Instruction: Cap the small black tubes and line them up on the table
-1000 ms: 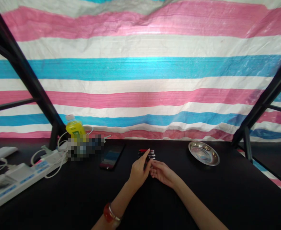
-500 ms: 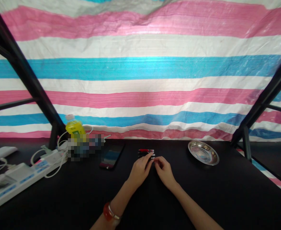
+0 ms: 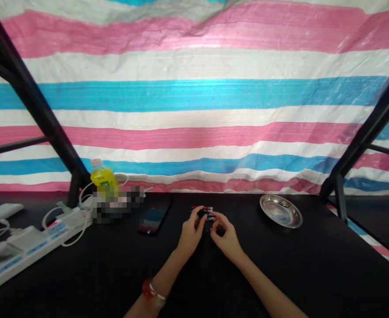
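A small group of slim tubes lies on the black table [image 3: 194, 278], one red [image 3: 194, 207] and others black with silvery ends [image 3: 210, 217]. They could be small batteries or pens; I cannot tell which. My left hand [image 3: 190, 232] is at their left side, index finger and thumb apart around a dark gap. At the right ends is my right hand [image 3: 228, 238], its index tip close to the silvery ends and its thumb curved below, a gap between them. Dark shapes between the two hands are too unclear to name.
To the left lies a dark phone [image 3: 154, 216]. Behind it stand a yellow bottle [image 3: 104, 180] and a blurred-out patch. A white power strip [image 3: 32, 251] with cables runs along the left. A round metal dish [image 3: 281, 211] sits at the right. Striped sheeting [image 3: 194, 95] hangs behind.
My left fingers, stretched over the tubes before, have curled and drawn back a little, thumb and index now apart. My right thumb and index finger have spread from a near pinch.
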`<state>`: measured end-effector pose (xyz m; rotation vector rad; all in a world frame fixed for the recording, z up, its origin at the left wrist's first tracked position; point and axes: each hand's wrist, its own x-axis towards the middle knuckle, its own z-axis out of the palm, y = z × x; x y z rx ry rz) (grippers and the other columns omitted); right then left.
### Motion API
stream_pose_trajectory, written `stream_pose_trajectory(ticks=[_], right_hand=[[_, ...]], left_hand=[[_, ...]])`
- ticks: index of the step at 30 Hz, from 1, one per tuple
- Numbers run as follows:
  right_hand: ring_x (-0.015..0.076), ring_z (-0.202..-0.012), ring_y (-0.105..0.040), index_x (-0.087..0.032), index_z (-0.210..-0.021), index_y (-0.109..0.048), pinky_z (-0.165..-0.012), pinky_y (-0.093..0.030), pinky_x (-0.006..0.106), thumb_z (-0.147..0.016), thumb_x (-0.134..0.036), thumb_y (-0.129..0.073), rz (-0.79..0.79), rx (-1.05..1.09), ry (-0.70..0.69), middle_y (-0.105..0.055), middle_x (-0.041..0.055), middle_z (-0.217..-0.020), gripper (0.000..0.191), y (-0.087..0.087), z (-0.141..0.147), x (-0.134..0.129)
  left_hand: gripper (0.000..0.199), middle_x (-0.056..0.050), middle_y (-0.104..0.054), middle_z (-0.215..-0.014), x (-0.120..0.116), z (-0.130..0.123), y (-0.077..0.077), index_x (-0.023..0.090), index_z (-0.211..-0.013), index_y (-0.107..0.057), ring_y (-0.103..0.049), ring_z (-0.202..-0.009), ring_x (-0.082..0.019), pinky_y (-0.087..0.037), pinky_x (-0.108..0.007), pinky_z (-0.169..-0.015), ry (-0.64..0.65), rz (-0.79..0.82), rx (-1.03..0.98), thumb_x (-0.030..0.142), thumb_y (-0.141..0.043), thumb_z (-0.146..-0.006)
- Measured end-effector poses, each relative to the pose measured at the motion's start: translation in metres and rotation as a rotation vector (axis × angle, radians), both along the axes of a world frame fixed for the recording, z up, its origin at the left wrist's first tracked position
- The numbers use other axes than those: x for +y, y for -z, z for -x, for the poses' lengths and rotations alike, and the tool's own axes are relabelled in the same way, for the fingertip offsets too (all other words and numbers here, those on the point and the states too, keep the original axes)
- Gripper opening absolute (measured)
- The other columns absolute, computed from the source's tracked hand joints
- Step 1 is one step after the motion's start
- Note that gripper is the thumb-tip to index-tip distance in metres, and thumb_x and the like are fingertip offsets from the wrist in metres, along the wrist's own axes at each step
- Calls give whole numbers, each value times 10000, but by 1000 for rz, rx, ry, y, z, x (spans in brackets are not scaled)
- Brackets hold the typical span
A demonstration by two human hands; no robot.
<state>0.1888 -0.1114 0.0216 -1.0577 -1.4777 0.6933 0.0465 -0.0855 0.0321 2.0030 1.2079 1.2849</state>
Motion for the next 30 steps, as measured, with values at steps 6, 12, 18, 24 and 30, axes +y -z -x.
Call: stream_pose_trajectory(ticks=[6, 12, 18, 24, 30], right_hand=[[186, -701, -452, -242, -901, -618, -707, -374, 331, -674, -156, -616, 6, -44, 94, -491, -11, -668, 243, -6, 2, -2], [154, -609, -383, -221, -551, -521, -641, -325, 300, -722, -204, -616, -25, 19, 234, -384, -35, -554, 197, -3, -1, 1], [150, -674, -452, -234, -1004, -613, -583, -360, 268, -662, -150, -628, 48, 1, -59, -480, -10, -751, 353, -3, 7, -4], [140, -638, -452, -251, -1129, -564, -574, -381, 278, -710, -176, -615, 3, 66, -31, -538, 21, -857, 429, 0, 4, -2], [159, -693, -495, -281, -1337, -417, -619, -445, 304, -795, -208, -531, 32, 24, -137, -551, 86, -1055, 559, 0, -1, -6]], left_hand=[[318, 6, -663, -773, 0, 0, -1, 201, -1180, -488, -642, -690, -124, -523, -250, -669, 22, 4, -23, 294, -455, -878], [384, 18, -628, -713, -4, -1, -3, 162, -1226, -449, -622, -626, -112, -516, -236, -639, -94, -35, -58, 312, -471, -873], [385, -13, -688, -856, -9, -4, 0, 197, -1233, -440, -661, -754, -135, -523, -273, -734, -12, -11, -49, 317, -484, -869], [475, 11, -688, -802, -8, -5, -1, 209, -1294, -383, -652, -724, -134, -516, -275, -738, 81, 45, 10, 310, -516, -849], [536, 29, -666, -744, -8, -4, -5, 207, -1332, -347, -628, -671, -128, -503, -262, -700, 164, 82, 42, 320, -528, -840]])
